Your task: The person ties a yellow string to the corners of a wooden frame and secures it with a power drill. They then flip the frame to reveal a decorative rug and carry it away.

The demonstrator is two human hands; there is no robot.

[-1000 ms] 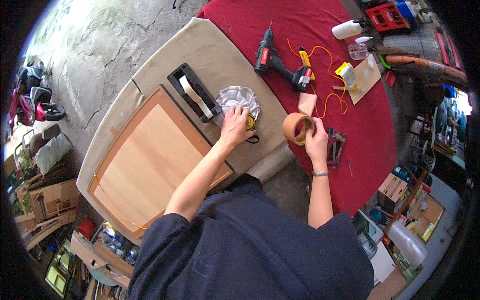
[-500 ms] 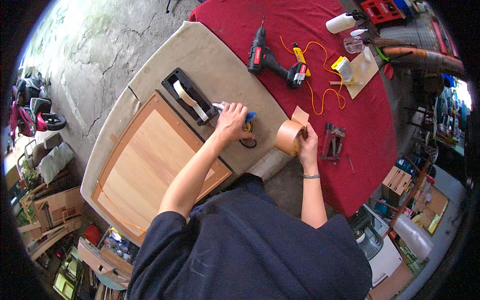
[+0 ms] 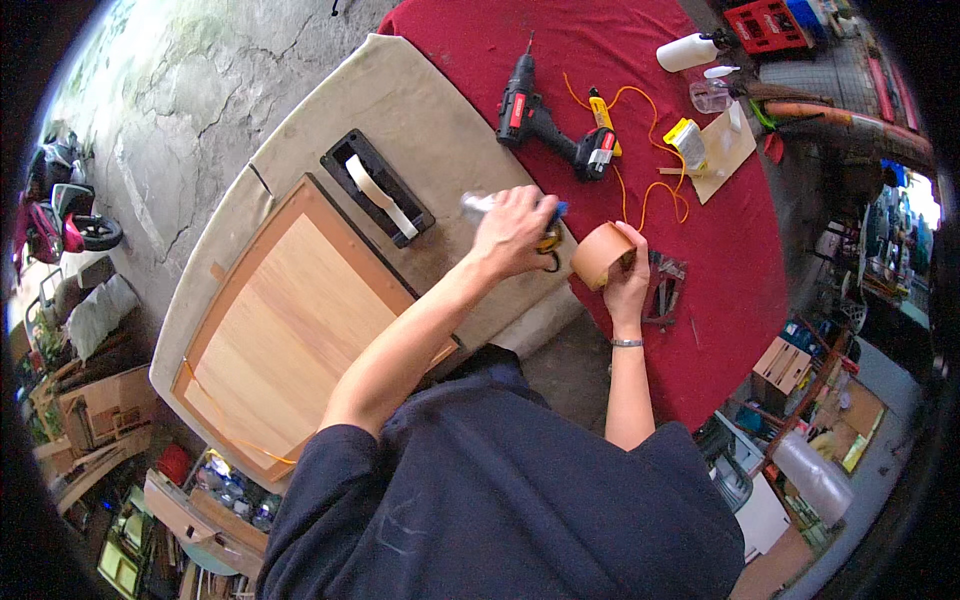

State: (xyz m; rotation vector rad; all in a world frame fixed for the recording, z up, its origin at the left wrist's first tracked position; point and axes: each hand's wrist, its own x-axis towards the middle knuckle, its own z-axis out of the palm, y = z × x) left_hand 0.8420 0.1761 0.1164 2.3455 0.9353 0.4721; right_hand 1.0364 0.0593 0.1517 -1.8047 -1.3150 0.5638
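One black tape dispenser [image 3: 380, 187] lies just left of the left hand [image 3: 512, 230], whose fingers curl around a blurred pale object, identity unclear. Right of it, the right hand [image 3: 628, 285] grips one brown tape roll [image 3: 601, 254] upright, fingers wrapped over its rim, below one cordless drill [image 3: 545, 118].

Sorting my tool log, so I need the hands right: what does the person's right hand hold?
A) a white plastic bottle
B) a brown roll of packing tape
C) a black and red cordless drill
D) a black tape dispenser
B: the right hand grips the brown roll of packing tape at the edge of the red tablecloth.
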